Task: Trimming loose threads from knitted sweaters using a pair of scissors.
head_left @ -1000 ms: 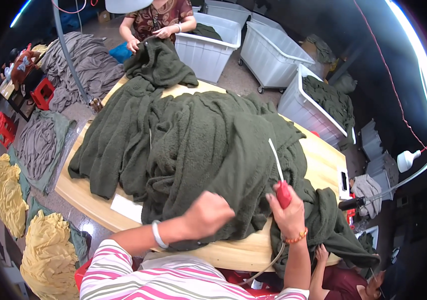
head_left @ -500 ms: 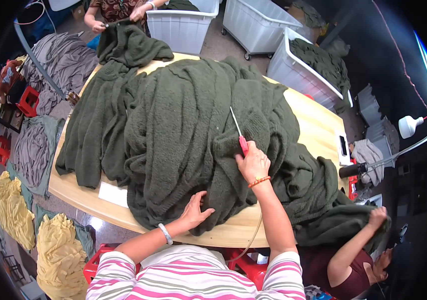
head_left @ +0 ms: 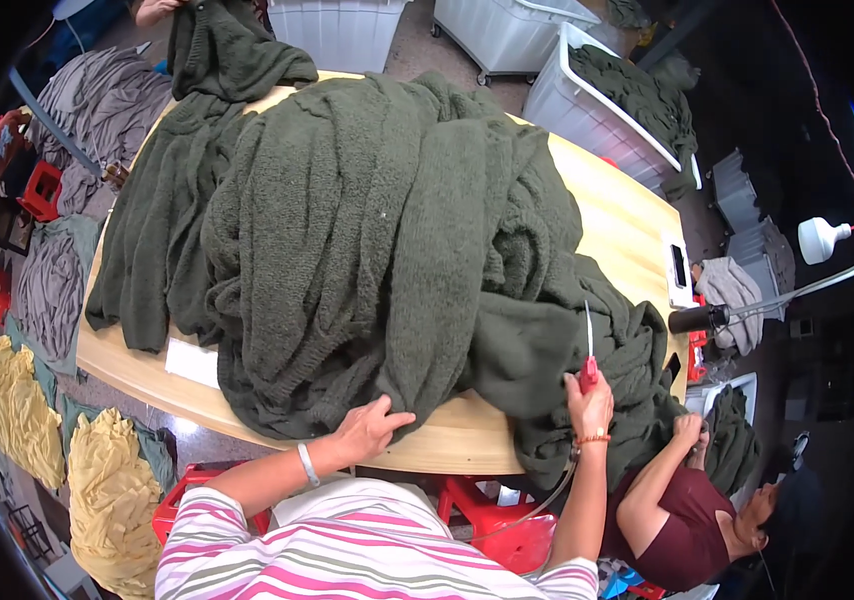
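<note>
Over the wooden table (head_left: pixel 622 215), now grips the red-handled tool (head_left: pixel 588 374) farther right in the right hand (head_left: pixel 592 407), leaving only the loosely spread left hand (head_left: pixel 365 430) at the central green cloth (head_left: pixel 437 250).

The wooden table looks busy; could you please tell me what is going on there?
The person's right hand holds a red-handled tool, its thin pale tip pointing away over the green clothes. These lie heaped on the wooden table, and the left hand is at the heap's near edge. At the right, a co-worker has a hand raised beside more green cloth. Another person's hand is at a garment beyond the heap.
</note>
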